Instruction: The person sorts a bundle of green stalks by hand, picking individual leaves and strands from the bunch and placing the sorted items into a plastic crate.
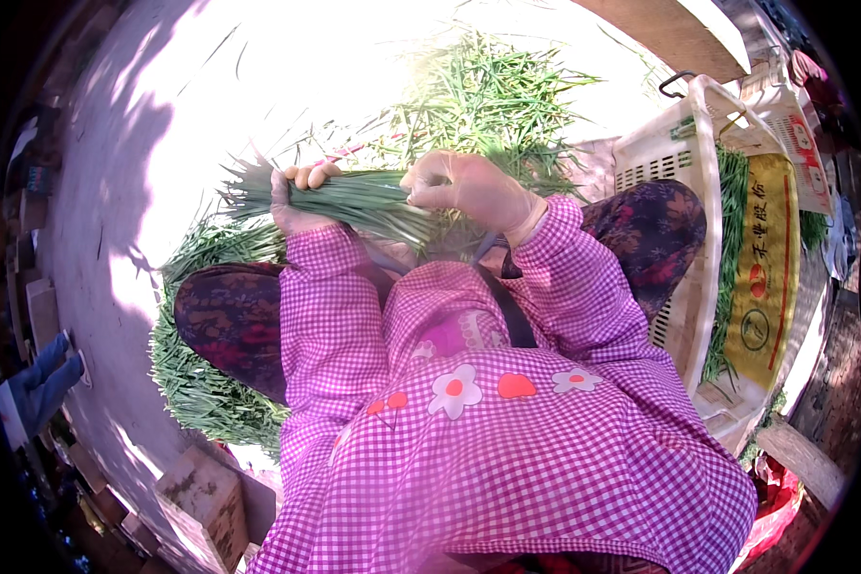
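A bundle of long green leafy stalks (373, 197), which look like garlic chives, lies crosswise in front of my body. My left hand (298, 197) is wrapped around it near the dark leaf tips, which fan out past my fist to the left. At the paler end, my right hand (466, 186) is bent with thumb and forefinger drawn together against the stalks. Whether those fingertips pinch any strands is hard to make out. Beyond the right hand, a loose heap of green and yellowish stalks (488, 93) spreads on the sunlit ground.
A larger pile of chives (208, 380) lies beside my left knee. To my right stands a white plastic crate (678, 143) holding chives and a yellow printed sack (760, 273). A wooden block (204, 495) sits at lower left. Another person's legs (46, 373) show at far left.
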A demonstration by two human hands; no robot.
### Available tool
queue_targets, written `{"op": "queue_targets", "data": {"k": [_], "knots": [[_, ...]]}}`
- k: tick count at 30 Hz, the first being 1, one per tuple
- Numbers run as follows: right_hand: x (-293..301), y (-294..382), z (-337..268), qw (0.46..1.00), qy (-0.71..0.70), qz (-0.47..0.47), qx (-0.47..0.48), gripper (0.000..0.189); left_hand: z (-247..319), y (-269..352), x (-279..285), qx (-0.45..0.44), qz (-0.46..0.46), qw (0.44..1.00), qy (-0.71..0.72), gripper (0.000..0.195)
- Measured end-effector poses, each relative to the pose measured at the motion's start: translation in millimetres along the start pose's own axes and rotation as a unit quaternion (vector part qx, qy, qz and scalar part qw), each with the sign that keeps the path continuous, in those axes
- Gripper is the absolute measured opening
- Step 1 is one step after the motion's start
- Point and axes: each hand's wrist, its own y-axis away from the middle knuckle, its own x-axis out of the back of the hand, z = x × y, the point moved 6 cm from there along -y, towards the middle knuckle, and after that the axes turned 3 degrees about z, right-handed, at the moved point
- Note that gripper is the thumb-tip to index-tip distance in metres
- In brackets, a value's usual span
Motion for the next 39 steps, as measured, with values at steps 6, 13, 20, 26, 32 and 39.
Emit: {"op": "queue_targets", "data": {"k": [6, 13, 20, 26, 32, 39], "knots": [[88.8, 18.7, -4.4, 0.969, -0.073, 0.225, 0.069, 0.015, 21.8, 15.4, -20.1, -0.202, 0.182, 0.958, -0.086, 0.02], [64.2, 20.3, -32.7, 0.901, 0.278, 0.267, 0.2, 0.021, 9.7, 12.8, -17.3, -0.172, 0.161, 0.969, -0.075, 0.018], [-9.9, 12.0, -42.9, 0.832, 0.459, 0.146, 0.275, 0.021, 18.2, -3.4, 26.3, -0.025, 0.096, 0.995, -0.02, 0.019], [-10.8, 15.1, -46.1, 0.842, 0.425, 0.186, 0.274, 0.011, 32.8, -14.9, 54.1, 0.03, 0.083, 0.995, 0.036, 0.02], [114.2, 44.0, -34.3, 0.793, 0.228, 0.519, 0.222, 0.01, -6.0, 6.1, -6.3, -0.001, 0.011, 1.0, 0.022, 0.02], [68.7, 21.3, -32.5, 0.872, 0.346, 0.279, 0.207, 0.019, 18.9, -9.2, 32.3, 0.022, 0.012, 1.0, 0.016, 0.02]]}}
